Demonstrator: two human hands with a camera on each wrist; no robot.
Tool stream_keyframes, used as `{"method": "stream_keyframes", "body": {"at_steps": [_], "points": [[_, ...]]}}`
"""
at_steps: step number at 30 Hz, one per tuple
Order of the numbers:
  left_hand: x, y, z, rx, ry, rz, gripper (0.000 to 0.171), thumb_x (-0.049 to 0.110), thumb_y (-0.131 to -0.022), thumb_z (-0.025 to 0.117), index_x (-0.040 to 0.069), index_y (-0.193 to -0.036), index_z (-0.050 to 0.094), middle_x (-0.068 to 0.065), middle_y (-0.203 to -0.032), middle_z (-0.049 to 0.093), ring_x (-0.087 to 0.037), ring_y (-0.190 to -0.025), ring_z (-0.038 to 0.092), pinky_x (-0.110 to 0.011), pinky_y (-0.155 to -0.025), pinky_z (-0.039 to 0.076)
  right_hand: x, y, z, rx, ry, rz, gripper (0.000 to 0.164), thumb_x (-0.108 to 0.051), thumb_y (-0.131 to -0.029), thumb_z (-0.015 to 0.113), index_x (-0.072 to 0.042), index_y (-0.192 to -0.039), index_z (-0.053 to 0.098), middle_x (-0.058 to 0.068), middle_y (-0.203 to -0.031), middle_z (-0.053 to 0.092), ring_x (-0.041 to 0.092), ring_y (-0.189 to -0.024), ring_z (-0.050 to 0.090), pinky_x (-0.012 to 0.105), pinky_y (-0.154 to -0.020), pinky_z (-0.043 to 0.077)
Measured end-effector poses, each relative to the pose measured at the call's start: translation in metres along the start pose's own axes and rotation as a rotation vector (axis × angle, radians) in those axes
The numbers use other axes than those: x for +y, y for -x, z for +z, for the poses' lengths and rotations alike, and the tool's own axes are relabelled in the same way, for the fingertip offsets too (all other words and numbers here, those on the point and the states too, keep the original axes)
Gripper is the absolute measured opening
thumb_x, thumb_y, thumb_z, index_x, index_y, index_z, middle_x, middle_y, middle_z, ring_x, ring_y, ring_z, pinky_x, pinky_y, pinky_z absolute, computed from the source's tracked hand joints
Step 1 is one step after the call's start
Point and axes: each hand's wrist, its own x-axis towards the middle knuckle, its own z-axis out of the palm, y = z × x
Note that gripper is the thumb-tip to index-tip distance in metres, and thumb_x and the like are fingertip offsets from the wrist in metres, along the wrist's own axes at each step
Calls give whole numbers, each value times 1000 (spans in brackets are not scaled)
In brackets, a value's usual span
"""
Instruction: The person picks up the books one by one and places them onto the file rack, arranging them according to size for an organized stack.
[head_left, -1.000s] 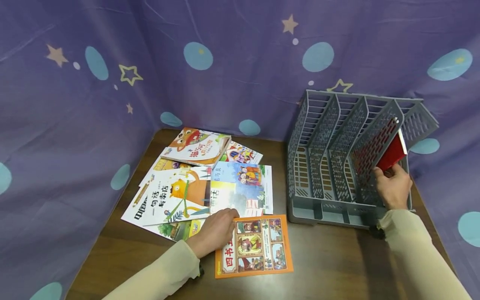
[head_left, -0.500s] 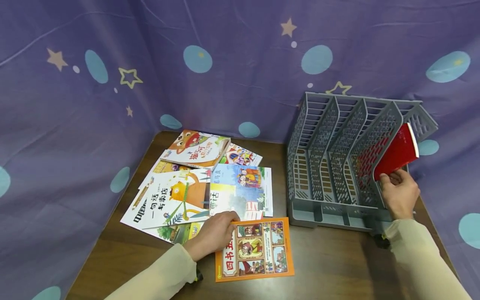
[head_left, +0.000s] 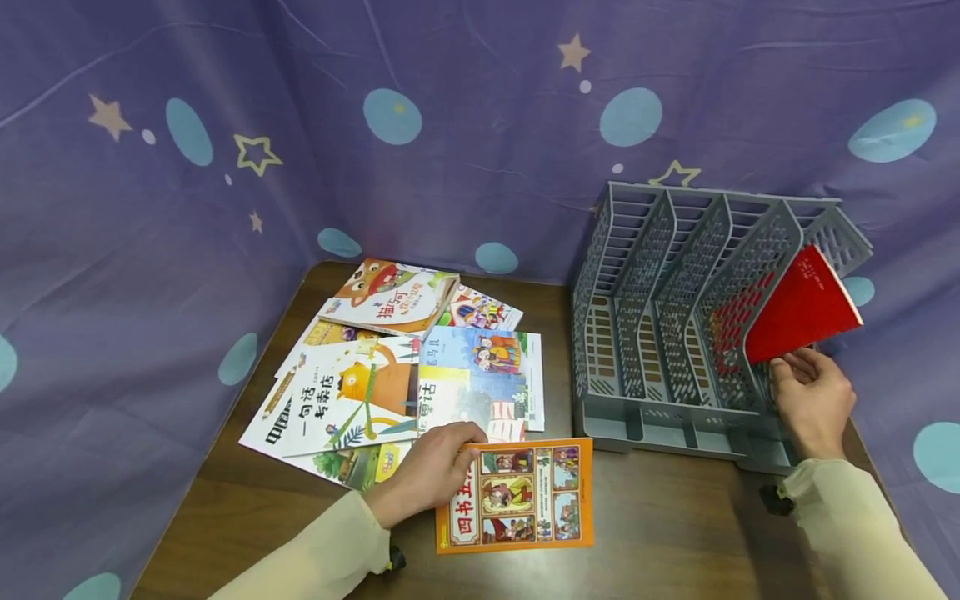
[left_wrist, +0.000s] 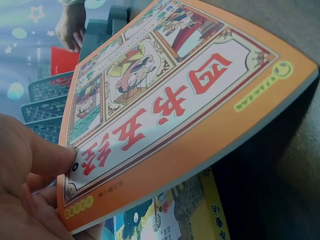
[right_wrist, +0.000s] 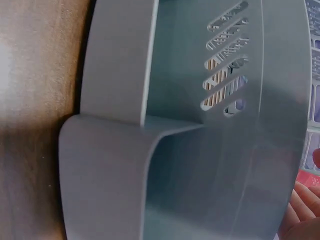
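Note:
My left hand point(head_left: 427, 471) pinches an orange-covered book point(head_left: 517, 496) by its left edge, thumb on the cover and fingers beneath. In the left wrist view the book point(left_wrist: 165, 105) bends and its near edge is off the table. My right hand point(head_left: 813, 400) is at the lower edge of a thin red book point(head_left: 806, 312), which leans right in the rightmost compartment of a grey file rack point(head_left: 660, 408). Its fingers are loosely bent, with a gap between thumb and fingers. Only some fingers of the right hand point(right_wrist: 302, 207) show in the right wrist view.
Several picture books point(head_left: 356, 392) lie overlapped on the left of the wooden table point(head_left: 637, 533). The rack stands at the right, with tall dividers point(head_left: 697, 242) and small front trays point(head_left: 663, 429). A purple patterned curtain point(head_left: 480, 192) surrounds the table.
The red book has swung out to the right, showing more of its cover. My right hand has moved right and towards me. The orange book has shifted slightly right in my left hand.

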Motion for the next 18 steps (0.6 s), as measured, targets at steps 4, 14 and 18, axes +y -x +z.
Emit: {"method": "stream_keyframes", "body": {"at_steps": [4, 14, 18], "points": [[1, 2, -2, 15, 7, 42, 16, 14, -98, 53, 18, -107, 65, 5, -99, 64, -5, -77, 55, -33, -72, 50, -3, 9, 1, 19, -24, -43, 43, -26, -91, 63, -5, -128, 59, 16, -122, 63, -18, -75, 49, 2, -68, 42], [2, 0, -5, 178, 99, 233, 12, 15, -99, 52, 15, -100, 64, 6, -93, 63, -5, -77, 55, -33, -72, 49, -25, 43, 7, -5, -75, -224, 40, -26, -93, 62, -4, -127, 59, 14, -119, 65, -18, -83, 51, 1, -72, 42], [3, -1, -4, 217, 153, 237, 11, 15, -98, 54, 15, -101, 64, 5, -95, 64, -5, -77, 54, -32, -73, 49, -35, 56, 10, -46, -89, -297, 37, -23, -93, 62, -4, -125, 60, 15, -116, 66, -18, -84, 51, 0, -70, 41]]}}
